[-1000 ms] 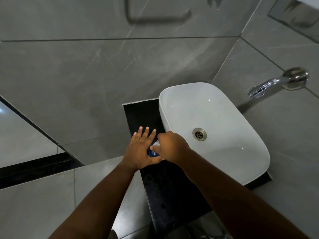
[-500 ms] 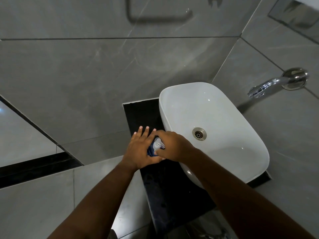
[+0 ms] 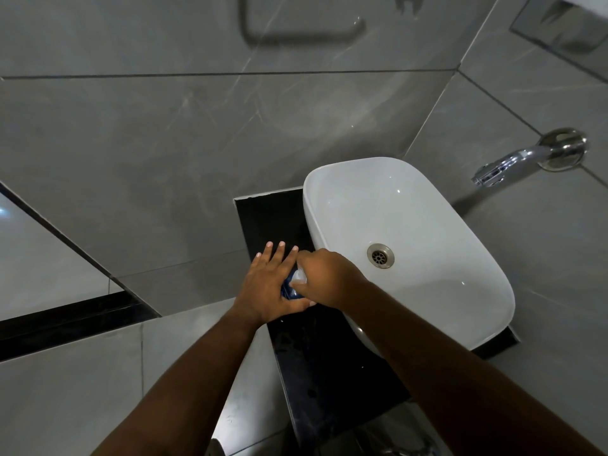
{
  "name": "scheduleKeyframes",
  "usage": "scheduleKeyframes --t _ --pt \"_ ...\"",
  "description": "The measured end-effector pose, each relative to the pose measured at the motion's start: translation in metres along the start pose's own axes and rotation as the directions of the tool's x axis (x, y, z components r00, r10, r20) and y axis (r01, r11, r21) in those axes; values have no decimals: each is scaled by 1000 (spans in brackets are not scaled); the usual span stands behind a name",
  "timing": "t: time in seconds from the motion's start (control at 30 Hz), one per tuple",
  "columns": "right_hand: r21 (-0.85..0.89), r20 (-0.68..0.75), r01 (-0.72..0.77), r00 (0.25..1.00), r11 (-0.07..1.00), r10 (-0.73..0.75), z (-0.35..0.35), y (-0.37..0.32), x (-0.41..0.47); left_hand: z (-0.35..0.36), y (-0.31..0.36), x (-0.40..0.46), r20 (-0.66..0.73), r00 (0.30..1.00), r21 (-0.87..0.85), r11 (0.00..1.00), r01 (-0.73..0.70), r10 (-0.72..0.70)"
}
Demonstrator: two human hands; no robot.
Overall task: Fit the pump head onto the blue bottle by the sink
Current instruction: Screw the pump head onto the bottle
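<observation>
Left hand (image 3: 268, 287): It lies flat against the left side of the blue bottle. The fingers (image 3: 279, 255) are straight and spread apart, pointing at the back wall. The thumb goes under the other hand, so one cannot tell if this hand is closed on the bottle or only pressed on it.
Blue bottle (image 3: 289, 291): Only a small dark blue bit shows between the two hands. It is on the black counter, close to the sink's left side, about halfway along the counter.
Pump head (image 3: 298, 276): A small white bit shows on top of the bottle. How far it is fitted on cannot be seen.
Right hand (image 3: 329, 279): It is curled shut on the pump head from above, fingers bent down around it.
Black counter (image 3: 329, 383): A dark shiny slab with the sink on it.
Sink (image 3: 427, 225): A white bowl with a metal drain (image 3: 380, 255) in the middle.
Tap (image 3: 513, 159): A shiny tap sticks out of the grey wall at the right.
</observation>
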State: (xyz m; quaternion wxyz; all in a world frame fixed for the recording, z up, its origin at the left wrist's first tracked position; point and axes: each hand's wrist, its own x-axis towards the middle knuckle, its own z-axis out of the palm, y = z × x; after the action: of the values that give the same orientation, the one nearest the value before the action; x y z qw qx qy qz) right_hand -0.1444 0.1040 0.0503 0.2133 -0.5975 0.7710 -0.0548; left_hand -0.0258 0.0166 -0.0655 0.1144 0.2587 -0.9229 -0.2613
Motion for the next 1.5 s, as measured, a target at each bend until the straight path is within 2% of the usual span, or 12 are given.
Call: scheduleKeyframes --t 0.07,0.23,0.33,0.4,0.6,0.77,0.93,1.1,1.23,1.3,1.4,1.5 --pt "-10 -82 23 996 1000 -23 -1 -1 -3 0 -1 0 5 1000 8 1000 -1 1" --pt "112 -28 92 996 989 -89 0 5 -9 0 0 0 -12 1000 -45 999 -2 2" --pt "104 9 -32 999 994 31 2 4 1 0 0 -1 -3 1000 -50 999 4 -4" --pt "61 -38 -58 997 996 61 4 6 2 -1 1 -1 7 1000 -58 998 12 -12" --pt "218 -50 94 995 971 -85 -1 11 -3 -3 4 -1 10 1000 -82 997 17 -17" --pt "102 -72 -53 996 993 61 5 9 2 -3 3 -2 3 1000 -85 996 20 -19" --pt "226 -19 98 995 969 -96 1 11 -1 -1 2 0 6 1000 -87 996 23 -22" --pt "121 -93 -77 992 990 89 11 8 3 1 1 -2 -2 1000 -80 997 20 -20" --pt "278 -80 47 996 959 -26 8 9 -2 -1 1 -1 -4 1000 -99 995 26 -27" --pt "261 -110 97 991 960 -71 9 11 -3 0 1 0 -2 1000 -93 995 24 -25" --pt "239 -125 -50 989 970 81 13 9 -1 2 0 -2 -5 1000 -81 996 25 -26" --pt "272 -106 -73 989 960 105 14 8 -1 2 -1 -1 -1 1000 -73 997 24 -24"
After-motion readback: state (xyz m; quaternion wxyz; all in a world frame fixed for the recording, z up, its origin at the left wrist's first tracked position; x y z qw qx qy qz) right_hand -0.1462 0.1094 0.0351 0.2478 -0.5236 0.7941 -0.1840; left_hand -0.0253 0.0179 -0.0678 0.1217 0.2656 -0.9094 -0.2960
